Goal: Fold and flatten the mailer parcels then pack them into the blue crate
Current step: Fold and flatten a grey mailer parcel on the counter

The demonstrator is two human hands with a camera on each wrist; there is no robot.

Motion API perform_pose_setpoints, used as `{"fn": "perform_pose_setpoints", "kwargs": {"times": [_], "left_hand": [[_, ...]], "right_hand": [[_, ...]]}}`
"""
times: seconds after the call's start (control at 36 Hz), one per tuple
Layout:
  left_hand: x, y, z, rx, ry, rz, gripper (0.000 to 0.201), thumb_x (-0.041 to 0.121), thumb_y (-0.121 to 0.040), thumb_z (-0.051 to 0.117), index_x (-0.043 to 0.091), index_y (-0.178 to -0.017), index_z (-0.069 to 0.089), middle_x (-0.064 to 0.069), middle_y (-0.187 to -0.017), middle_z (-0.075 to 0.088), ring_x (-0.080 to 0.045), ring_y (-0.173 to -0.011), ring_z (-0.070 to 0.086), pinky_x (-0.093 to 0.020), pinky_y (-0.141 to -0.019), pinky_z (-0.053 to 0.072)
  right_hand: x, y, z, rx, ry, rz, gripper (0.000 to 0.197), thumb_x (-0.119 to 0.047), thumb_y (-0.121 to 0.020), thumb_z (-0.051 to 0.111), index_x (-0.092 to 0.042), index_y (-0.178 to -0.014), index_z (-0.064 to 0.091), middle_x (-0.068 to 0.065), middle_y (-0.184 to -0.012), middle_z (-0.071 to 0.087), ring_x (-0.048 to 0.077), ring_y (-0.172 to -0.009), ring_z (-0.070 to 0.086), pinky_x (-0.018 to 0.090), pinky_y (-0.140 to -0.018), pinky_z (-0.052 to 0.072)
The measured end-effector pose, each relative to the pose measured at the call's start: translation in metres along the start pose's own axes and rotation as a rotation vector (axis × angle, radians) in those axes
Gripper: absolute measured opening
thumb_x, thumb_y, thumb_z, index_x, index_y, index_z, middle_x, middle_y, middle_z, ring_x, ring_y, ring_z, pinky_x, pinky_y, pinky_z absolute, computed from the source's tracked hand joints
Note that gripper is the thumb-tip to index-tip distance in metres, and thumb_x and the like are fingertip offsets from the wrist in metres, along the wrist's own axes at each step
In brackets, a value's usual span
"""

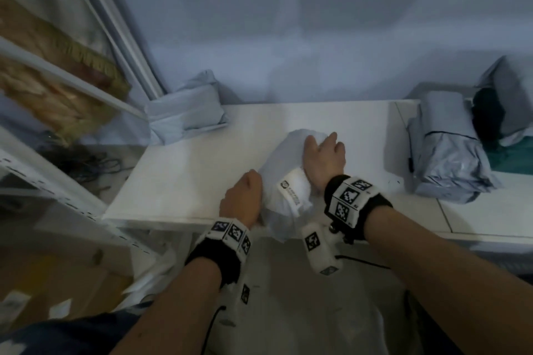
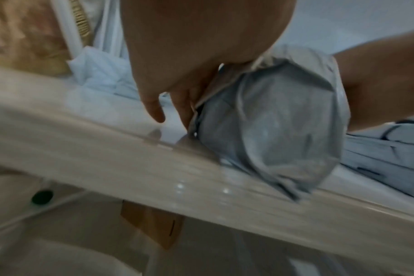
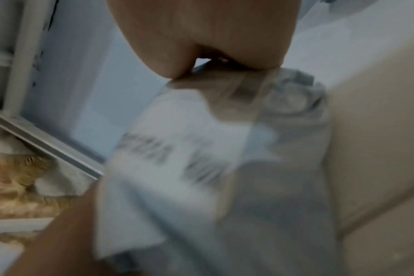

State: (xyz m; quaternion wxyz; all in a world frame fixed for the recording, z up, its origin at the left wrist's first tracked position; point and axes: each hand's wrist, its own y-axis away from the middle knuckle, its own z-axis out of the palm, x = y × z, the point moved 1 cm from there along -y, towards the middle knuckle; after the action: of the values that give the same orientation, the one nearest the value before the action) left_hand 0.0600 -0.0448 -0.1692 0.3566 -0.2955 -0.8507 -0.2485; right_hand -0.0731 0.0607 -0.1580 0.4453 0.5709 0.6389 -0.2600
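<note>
A pale grey mailer parcel with a white printed label lies on the white table, close to its front edge. My left hand grips the parcel's left side with curled fingers. In the left wrist view the fingers tuck against the crumpled parcel. My right hand lies on top of the parcel, fingers curled over its far side. The right wrist view is blurred and shows the palm above the labelled parcel. I cannot make out a blue crate for certain.
A grey parcel leans at the table's back left corner. Bulky grey parcels sit at the right, with something dark teal behind them. A white metal shelf frame stands at the left. A wall runs behind the table.
</note>
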Motion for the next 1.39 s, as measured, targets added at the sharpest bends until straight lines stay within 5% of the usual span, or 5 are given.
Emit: {"fn": "perform_pose_setpoints", "kwargs": {"times": [0.19,0.39,0.64,1.03,1.39], "left_hand": [[0.012,-0.020,-0.011,0.100,0.283,0.182,0.033,0.022,-0.094,0.051,0.021,-0.126,0.058,0.002,-0.132,0.057,-0.016,-0.121,0.051,-0.025,-0.103,0.036],[0.009,-0.051,0.028,-0.286,0.553,0.088,0.075,0.073,-0.070,0.060,0.036,-0.135,0.052,0.010,-0.138,0.055,-0.014,-0.128,0.051,-0.043,-0.113,0.033],[0.013,-0.054,0.029,-0.287,0.750,-0.011,0.067,0.057,-0.077,0.059,0.027,-0.136,0.053,0.007,-0.136,0.057,-0.012,-0.126,0.052,-0.039,-0.115,0.031],[-0.014,-0.055,0.035,-0.186,0.548,-0.047,0.098,0.093,-0.062,0.045,0.034,-0.141,0.044,0.007,-0.141,0.051,-0.016,-0.130,0.047,-0.045,-0.113,0.032],[0.017,-0.032,-0.018,0.229,0.309,-0.025,0.088,0.038,-0.080,0.064,0.027,-0.152,0.015,-0.008,-0.155,0.020,-0.033,-0.136,0.033,-0.050,-0.110,0.034]], "right_hand": [[0.009,0.012,-0.001,-0.053,-0.102,-0.070,0.085,-0.057,-0.093,0.041,-0.015,-0.154,-0.001,0.009,-0.161,-0.001,0.024,-0.149,0.006,0.041,-0.121,0.009],[0.033,0.012,0.018,-0.087,-0.380,-0.131,0.083,-0.065,-0.084,0.038,-0.033,-0.153,0.007,-0.013,-0.160,0.010,0.009,-0.147,0.012,0.043,-0.121,0.016],[0.041,-0.008,0.029,-0.095,-0.606,-0.059,0.068,-0.059,-0.087,0.040,-0.039,-0.150,0.021,-0.016,-0.155,0.026,0.005,-0.140,0.029,0.039,-0.119,0.025],[0.007,0.007,-0.002,-0.068,-0.076,-0.119,0.056,-0.048,-0.091,0.052,-0.013,-0.134,0.048,0.010,-0.138,0.039,0.021,-0.114,0.047,0.025,-0.102,0.034],[-0.016,0.044,-0.007,-0.357,0.072,-0.320,0.097,-0.082,-0.065,0.058,-0.024,-0.141,0.043,0.001,-0.139,0.045,0.018,-0.123,0.050,0.039,-0.106,0.043]]}}
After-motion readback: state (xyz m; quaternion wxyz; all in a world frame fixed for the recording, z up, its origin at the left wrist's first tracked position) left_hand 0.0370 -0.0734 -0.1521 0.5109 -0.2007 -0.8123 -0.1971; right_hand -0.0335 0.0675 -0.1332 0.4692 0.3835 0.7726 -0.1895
